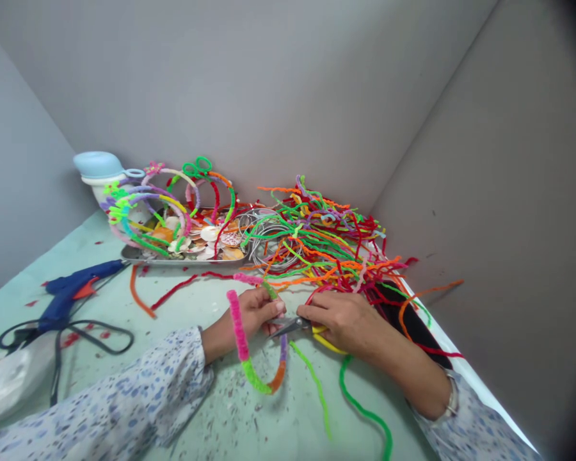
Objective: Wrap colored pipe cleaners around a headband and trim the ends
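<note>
We start at the yellow-handled scissors [292, 327], held low over the table [211, 410] between our hands. The fingers [312, 312] of our right hand [345, 323] are closed around the scissors' handles, and the blades point left, toward our left hand [252, 314]. Its fingers [278, 308] are curled together on a multicoloured pipe cleaner [255, 378], whose pink, green, orange and purple stretches form a loop. The purple stretch lies just below the blades; we cannot tell whether the blades are apart or together.

Nearer us and right of the scissors lie two loose green pipe cleaners [317, 390]. Left of the scissors is a blue hot glue gun [72, 296], with its black cord [100, 339]. Beyond the scissors rises a tangled heap of pipe cleaners [326, 237], beside a coil of wire [269, 240]. Further left, a steel tray [173, 259] holds seashells [210, 234], with pipe-cleaner hoops [173, 173] behind it. Grey walls [230, 83] stand farthest away.
</note>
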{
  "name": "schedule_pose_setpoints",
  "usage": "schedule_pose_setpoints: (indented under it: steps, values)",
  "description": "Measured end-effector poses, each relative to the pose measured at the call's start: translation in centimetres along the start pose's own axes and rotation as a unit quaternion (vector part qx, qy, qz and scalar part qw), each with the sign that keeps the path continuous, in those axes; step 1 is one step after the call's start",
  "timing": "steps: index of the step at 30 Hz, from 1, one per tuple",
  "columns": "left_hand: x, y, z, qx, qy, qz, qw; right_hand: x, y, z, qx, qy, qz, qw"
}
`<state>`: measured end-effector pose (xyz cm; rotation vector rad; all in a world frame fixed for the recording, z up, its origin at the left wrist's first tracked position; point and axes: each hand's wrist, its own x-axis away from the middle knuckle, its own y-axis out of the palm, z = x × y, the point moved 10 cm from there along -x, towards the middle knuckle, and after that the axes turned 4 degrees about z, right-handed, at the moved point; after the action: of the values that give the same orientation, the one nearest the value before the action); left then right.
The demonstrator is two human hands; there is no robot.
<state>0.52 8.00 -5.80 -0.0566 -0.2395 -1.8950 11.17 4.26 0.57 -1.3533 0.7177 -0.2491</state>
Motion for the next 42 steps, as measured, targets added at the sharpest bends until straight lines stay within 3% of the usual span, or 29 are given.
schedule_pose_setpoints:
  steps: [15,20,25,32,42]
  values:
    - [-0.06,-0.13,-0.6,-0.037,-0.002,0.005,0.999,0.12,-0.14,0.01,-0.003,-0.008,0.004,1.0]
    - [-0.02,0.13,-0.48,-0.036,0.005,-0.009,0.999,0.24,0.38,0.12,0.0,-0.014,-0.019,1.0]
    - [-0.06,0.05,-0.41,-0.027,-0.001,-0.009,1.0,-0.03,-0.38,0.16,-0.019,-0.015,-0.006,1.0]
    - [-0.05,0.36,-0.48,-0.022,-0.004,-0.023,0.999,0.03,-0.36,0.14,-0.062,0.009,-0.048,0.997]
    - [0.09,0.1,-0.5,-0.029,0.012,-0.006,1.0,-0.1,0.3,-0.29,-0.001,-0.001,-0.017,1.0]
